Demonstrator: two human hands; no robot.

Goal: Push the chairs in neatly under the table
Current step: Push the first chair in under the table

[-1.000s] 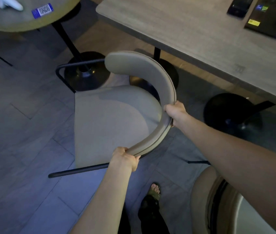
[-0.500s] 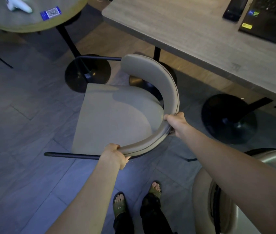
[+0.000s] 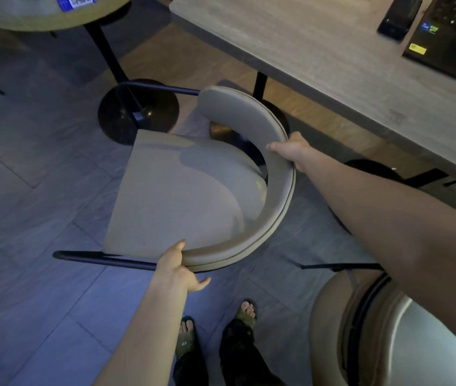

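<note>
left hand [image 3: 178, 267]: rested against the near end of the curved backrest [image 3: 275, 174], thumb up along its inner edge, fingers spread loose beneath; not closed round it. right hand [image 3: 293, 151]: wrapped over the top rim of the same backrest further round the curve, thumb on the inner face, fingers behind, gripping.

chair [image 3: 182, 196]: grey-beige seat, curved padded back, dark tube frame [image 3: 104, 259] showing at the near left and far side. stood on the floor beside the table's corner, seat turned leftward, not under the tabletop.

table [image 3: 318, 48]: pale wood-grain rectangular top, upper right, on black posts with round black bases [image 3: 371, 165]. it bore a dark phone [image 3: 399, 18] and a black laptop [image 3: 455, 32] at the far right edge.

second chair [image 3: 382, 330]: same kind, lower right, partly behind the right forearm.

round table [image 3: 26, 15]: upper left, blue label [image 3: 75, 0] on top, black pedestal base [image 3: 137, 112].

floor [image 3: 26, 190]: grey tiles. two sandalled feet [image 3: 215, 330] at the bottom edge.
</note>
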